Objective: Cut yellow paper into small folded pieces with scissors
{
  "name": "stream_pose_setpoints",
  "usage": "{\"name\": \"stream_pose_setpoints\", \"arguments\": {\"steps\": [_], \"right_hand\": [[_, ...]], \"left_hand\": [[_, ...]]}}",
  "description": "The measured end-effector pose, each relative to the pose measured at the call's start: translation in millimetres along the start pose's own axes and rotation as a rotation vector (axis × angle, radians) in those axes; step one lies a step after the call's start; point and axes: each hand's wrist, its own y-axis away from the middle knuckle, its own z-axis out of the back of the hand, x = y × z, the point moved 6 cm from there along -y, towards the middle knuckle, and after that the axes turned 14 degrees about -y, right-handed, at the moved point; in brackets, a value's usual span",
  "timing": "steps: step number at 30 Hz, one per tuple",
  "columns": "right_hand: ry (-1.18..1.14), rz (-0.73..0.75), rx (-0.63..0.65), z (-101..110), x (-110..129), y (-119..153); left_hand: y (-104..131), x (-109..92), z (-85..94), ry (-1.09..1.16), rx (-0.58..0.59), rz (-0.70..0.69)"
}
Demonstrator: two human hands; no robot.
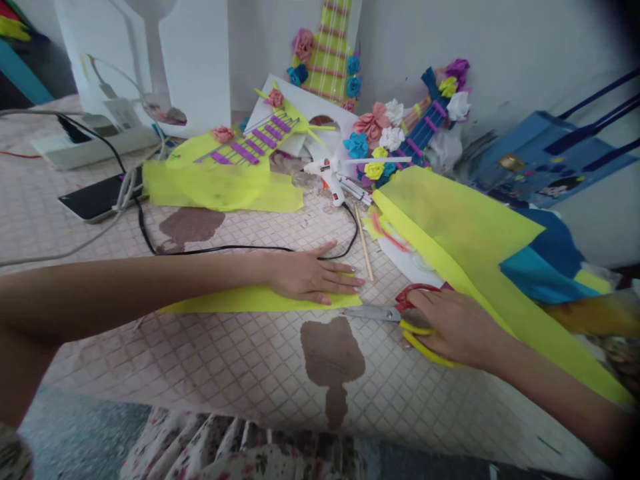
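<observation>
My left hand [310, 277] lies flat with its fingers spread, pressing on a strip of yellow paper [240, 300] on the table. In my right hand [450, 327] is a pair of scissors [383, 313] with red and yellow handles. Its blades point left and look nearly closed, with the tips close to the strip's right end; I cannot tell if they touch it. A large yellow sheet [460, 227] lies to the right, partly under my right forearm. A thin wooden stick [363, 243] rests just beyond my left fingertips.
A glue gun [330, 179] sits at the back, its black cord [225, 249] looping past my left hand. Behind are paper-flower guitar crafts [270, 137]. At left are a phone [95, 199], a power strip [95, 143] and another yellow piece [220, 187]. A blue bag [545, 160] stands back right.
</observation>
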Motion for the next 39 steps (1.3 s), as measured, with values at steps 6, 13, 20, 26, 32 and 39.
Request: {"name": "stream_pose_setpoints", "arguments": {"steps": [6, 13, 20, 26, 32, 39], "right_hand": [[-0.032, 0.026, -0.024, 1, 7, -4], [-0.031, -0.004, 0.002, -3, 6, -9], [-0.047, -0.032, 0.082, -7, 2, -7], [-0.044, -0.029, 0.042, -4, 4, -5], [-0.042, -0.018, -0.015, -1, 8, -6], [-0.022, 0.014, 0.002, -2, 14, -14]], "left_hand": [[-1, 0, -2.0, -0.025, 0.039, 0.000], [-2, 0, -1.0, 0.011, 0.070, 0.026], [-1, 1, -1.6, 0.032, 0.060, 0.037], [0, 0, 1.9, 0.027, -0.005, 0.018], [0, 0, 2.3, 0.039, -0.010, 0.023], [-1, 0, 0.4, 0.031, 0.050, 0.029]]}}
